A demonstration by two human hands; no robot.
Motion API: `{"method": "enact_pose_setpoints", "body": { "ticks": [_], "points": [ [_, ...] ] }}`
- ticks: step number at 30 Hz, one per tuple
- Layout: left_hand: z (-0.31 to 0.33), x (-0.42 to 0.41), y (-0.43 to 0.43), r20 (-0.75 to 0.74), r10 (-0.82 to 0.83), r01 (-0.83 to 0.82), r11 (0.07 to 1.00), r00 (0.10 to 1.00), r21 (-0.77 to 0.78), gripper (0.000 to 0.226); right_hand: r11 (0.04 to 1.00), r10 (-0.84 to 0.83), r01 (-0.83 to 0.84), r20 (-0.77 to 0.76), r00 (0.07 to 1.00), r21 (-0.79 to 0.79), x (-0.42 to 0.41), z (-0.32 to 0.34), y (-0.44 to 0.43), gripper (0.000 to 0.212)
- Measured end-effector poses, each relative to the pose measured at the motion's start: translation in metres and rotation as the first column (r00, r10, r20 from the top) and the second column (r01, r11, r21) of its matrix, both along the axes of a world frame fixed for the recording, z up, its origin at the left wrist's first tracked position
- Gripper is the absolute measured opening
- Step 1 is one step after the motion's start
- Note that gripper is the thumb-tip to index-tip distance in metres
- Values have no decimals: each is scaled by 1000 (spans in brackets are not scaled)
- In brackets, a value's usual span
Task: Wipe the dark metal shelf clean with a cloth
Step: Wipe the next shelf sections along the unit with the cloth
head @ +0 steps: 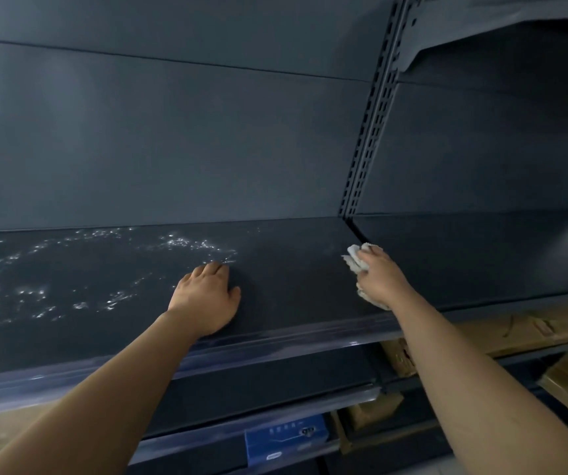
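The dark metal shelf (292, 269) runs across the view at chest height. White specks and smears (36, 286) cover its left half, while the right part looks plain. My left hand (207, 298) lies flat on the shelf near the middle, palm down, holding nothing. My right hand (380, 277) presses a crumpled white cloth (356, 257) onto the shelf's right end, close to the seam with the neighbouring shelf. Part of the cloth is hidden under the hand.
A slotted upright post (375, 108) rises at the back right. Another dark shelf (481, 255) continues to the right. Cardboard boxes (522, 327) sit on lower shelves. A blue price tag (286, 438) hangs on a lower rail. A clear plastic strip (275, 341) edges the shelf front.
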State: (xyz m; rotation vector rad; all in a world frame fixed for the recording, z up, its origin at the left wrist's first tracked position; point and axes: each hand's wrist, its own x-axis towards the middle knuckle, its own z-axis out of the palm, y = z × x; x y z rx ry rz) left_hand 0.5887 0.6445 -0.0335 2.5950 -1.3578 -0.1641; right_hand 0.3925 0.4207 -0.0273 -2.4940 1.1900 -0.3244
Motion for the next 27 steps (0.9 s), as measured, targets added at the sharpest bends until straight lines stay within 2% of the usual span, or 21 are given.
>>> {"method": "enact_pose_setpoints", "body": {
  "ticks": [5,8,12,14,16,18,20,22,24,27],
  "points": [
    [-11,-1,-3,56,17,-15,999,998,-35,56,995,-15,15,-5,1000,-98,41,-14,-28,34],
    [-12,1,-4,65,19,-17,999,998,-28,60,982,119,-116,13,993,-152,82,-19,-15,39],
    [-11,3,-5,64,26,-25,999,998,-22,61,926,378,-374,168,910,-57,131,-24,35,54],
    [-9,7,-4,49,32,-30,999,998,-31,63,931,331,-364,348,877,32,133,-16,45,56],
    [-6,15,1,56,70,-67,997,996,-46,66,951,194,-288,515,835,110,122,-8,28,59],
    [-4,28,7,78,131,-128,991,988,-40,68,971,27,-155,564,825,180,107,-9,-9,57],
    [-4,40,14,87,193,-192,981,977,-14,66,987,-92,26,434,896,156,95,-14,-42,41],
    [-4,50,19,90,230,-232,973,969,19,62,992,-124,120,223,967,33,100,-22,-59,39],
    [-6,56,22,98,231,-235,972,968,30,61,995,-74,82,133,988,-56,120,-27,-61,42],
    [-7,62,25,96,223,-226,974,970,27,62,995,72,-65,95,993,-78,164,-28,-50,26]
  ]
}}
